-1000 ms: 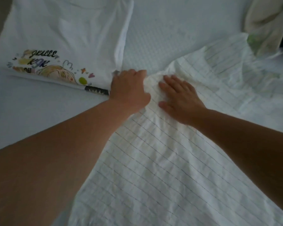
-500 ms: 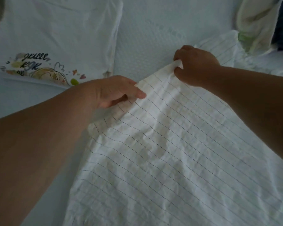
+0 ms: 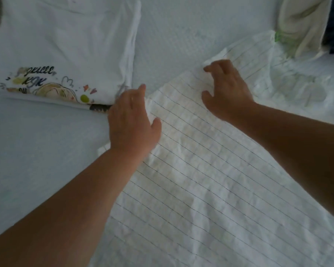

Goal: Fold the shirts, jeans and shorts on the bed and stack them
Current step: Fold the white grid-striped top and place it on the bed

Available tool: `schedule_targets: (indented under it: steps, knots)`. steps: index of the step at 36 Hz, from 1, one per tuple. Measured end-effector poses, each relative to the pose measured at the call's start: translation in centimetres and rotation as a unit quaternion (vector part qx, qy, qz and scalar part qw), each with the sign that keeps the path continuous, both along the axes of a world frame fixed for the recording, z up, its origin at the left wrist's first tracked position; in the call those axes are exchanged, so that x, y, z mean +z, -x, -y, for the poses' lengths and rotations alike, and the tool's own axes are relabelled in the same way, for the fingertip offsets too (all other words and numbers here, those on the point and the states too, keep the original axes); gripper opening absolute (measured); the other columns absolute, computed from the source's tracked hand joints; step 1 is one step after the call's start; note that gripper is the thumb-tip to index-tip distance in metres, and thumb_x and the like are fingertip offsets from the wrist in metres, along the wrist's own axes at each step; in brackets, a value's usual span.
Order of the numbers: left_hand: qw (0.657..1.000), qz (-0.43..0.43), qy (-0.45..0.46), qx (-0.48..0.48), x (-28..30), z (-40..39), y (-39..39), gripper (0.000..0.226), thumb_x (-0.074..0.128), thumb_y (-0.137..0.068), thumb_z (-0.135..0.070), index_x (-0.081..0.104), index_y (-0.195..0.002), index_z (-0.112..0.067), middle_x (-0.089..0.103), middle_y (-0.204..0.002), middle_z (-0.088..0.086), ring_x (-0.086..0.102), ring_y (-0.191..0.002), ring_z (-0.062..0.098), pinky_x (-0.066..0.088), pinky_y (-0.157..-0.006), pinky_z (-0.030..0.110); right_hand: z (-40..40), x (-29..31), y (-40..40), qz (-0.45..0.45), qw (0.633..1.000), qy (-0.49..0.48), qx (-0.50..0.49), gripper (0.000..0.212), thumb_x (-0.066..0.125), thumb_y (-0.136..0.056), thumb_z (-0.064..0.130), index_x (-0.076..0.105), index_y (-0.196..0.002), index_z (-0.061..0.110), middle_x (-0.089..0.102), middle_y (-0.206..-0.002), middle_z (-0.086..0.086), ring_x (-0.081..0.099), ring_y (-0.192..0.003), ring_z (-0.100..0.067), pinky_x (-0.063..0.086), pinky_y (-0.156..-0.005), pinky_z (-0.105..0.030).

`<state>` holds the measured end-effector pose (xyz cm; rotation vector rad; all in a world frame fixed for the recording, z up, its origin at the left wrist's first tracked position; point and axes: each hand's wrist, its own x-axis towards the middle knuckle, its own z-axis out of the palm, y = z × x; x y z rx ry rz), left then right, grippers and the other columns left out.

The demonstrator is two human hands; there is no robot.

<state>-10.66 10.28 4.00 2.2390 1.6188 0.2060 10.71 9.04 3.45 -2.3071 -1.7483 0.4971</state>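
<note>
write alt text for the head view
Two hands, left and right, rest on a striped shirt spread on a bed. A folded printed shirt lies at upper left.

Pretty dim, flat light here, with a cool bluish cast over the bed (image 3: 37, 151), no glare or hot spots anywhere. The striped shirt (image 3: 210, 189) is the brightest patch, and its wrinkles only throw faint soft shading. Both forearms look dark and underexposed next to it. The whole picture is soft and a bit smeared, worst at the fingertips (image 3: 207, 68) above the shirt. Left of the shirt, the lettering on the printed tee (image 3: 66, 45) is too mushy to read.
</note>
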Motion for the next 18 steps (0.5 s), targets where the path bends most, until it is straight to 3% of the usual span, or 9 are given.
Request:
schedule_targets:
  steps: [3, 5, 8, 10, 12, 14, 16, 18]
  knots:
    - [0.997, -0.007, -0.020, -0.079, -0.2, 0.8, -1.2, 0.060, 0.060, -0.084, -0.029, 0.042, -0.139, -0.012, 0.039, -0.146, 0.014, 0.028, -0.139, 0.032, 0.024, -0.110, 0.050, 3.3, -0.2, -1.6, 0.029, 0.999, 0.016, -0.010, 0.052, 0.056, -0.087, 0.025, 0.041, -0.137, 0.014, 0.037, -0.141, -0.005, 0.033, -0.131, -0.023, 0.027, -0.107, -0.035]
    - [0.988, -0.022, -0.010, -0.154, -0.9, 1.0, -1.9, 0.055, 0.047, -0.091, -0.034, 0.040, -0.141, -0.014, 0.032, -0.151, 0.012, 0.019, -0.143, 0.031, 0.014, -0.113, 0.048, 5.3, -0.6, -3.4, 0.054, 0.997, 0.058, -0.013, 0.058, 0.050, -0.091, 0.034, 0.032, -0.144, 0.016, 0.026, -0.152, -0.004, 0.019, -0.141, -0.022, 0.015, -0.113, -0.037]
    - [0.960, -0.120, 0.040, -0.252, -2.8, 0.9, -1.8, 0.062, 0.023, -0.095, -0.049, 0.015, -0.150, -0.021, 0.004, -0.159, 0.006, -0.004, -0.146, 0.023, -0.006, -0.115, 0.040, 7.5, -1.4, -6.3, 0.076, 0.985, 0.154, -0.002, 0.068, 0.034, -0.094, 0.051, 0.008, -0.150, 0.024, -0.004, -0.159, -0.001, -0.008, -0.145, -0.016, -0.002, -0.114, -0.036]
    - [0.950, -0.162, 0.051, -0.262, -4.0, 0.4, -1.4, 0.071, 0.014, -0.090, -0.057, 0.002, -0.151, -0.023, -0.007, -0.159, 0.001, -0.012, -0.145, 0.020, -0.012, -0.114, 0.037, 8.2, -1.8, -8.2, 0.081, 0.980, 0.180, -0.013, 0.070, 0.028, -0.093, 0.057, 0.002, -0.150, 0.028, -0.011, -0.158, 0.001, -0.014, -0.144, -0.015, -0.007, -0.113, -0.036]
    - [0.954, -0.152, 0.039, -0.256, -4.3, 0.1, -1.6, 0.071, 0.022, -0.090, -0.057, 0.013, -0.150, -0.021, 0.004, -0.159, 0.003, -0.003, -0.146, 0.022, -0.005, -0.115, 0.040, 8.5, -1.7, -9.8, 0.083, 0.984, 0.154, -0.036, 0.069, 0.032, -0.093, 0.056, 0.009, -0.150, 0.025, -0.002, -0.159, 0.000, -0.008, -0.145, -0.018, -0.004, -0.114, -0.038]
    - [0.966, -0.108, 0.026, -0.235, -3.7, 0.2, -2.3, 0.066, 0.040, -0.086, -0.051, 0.036, -0.143, -0.017, 0.026, -0.154, 0.009, 0.017, -0.143, 0.029, 0.010, -0.114, 0.046, 9.0, -1.3, -11.1, 0.089, 0.989, 0.090, -0.076, 0.063, 0.043, -0.093, 0.048, 0.027, -0.146, 0.019, 0.017, -0.156, -0.006, 0.009, -0.143, -0.024, 0.005, -0.114, -0.041]
    - [0.976, -0.066, 0.009, -0.207, -3.1, 0.1, -3.5, 0.058, 0.053, -0.076, -0.038, 0.054, -0.128, -0.014, 0.046, -0.140, 0.014, 0.037, -0.133, 0.034, 0.024, -0.107, 0.049, 9.6, -0.9, -12.1, 0.100, 0.987, 0.026, -0.127, 0.057, 0.052, -0.090, 0.041, 0.040, -0.138, 0.014, 0.031, -0.148, -0.010, 0.021, -0.137, -0.028, 0.011, -0.112, -0.044]
    - [0.983, -0.036, -0.004, -0.179, -2.6, -0.4, -5.4, 0.049, 0.061, -0.073, -0.024, 0.059, -0.119, -0.010, 0.054, -0.129, 0.015, 0.047, -0.121, 0.035, 0.033, -0.098, 0.047, 10.0, -0.8, -12.9, 0.097, 0.976, -0.008, -0.194, 0.057, 0.055, -0.087, 0.039, 0.041, -0.136, 0.014, 0.032, -0.145, -0.009, 0.023, -0.135, -0.027, 0.014, -0.111, -0.042]
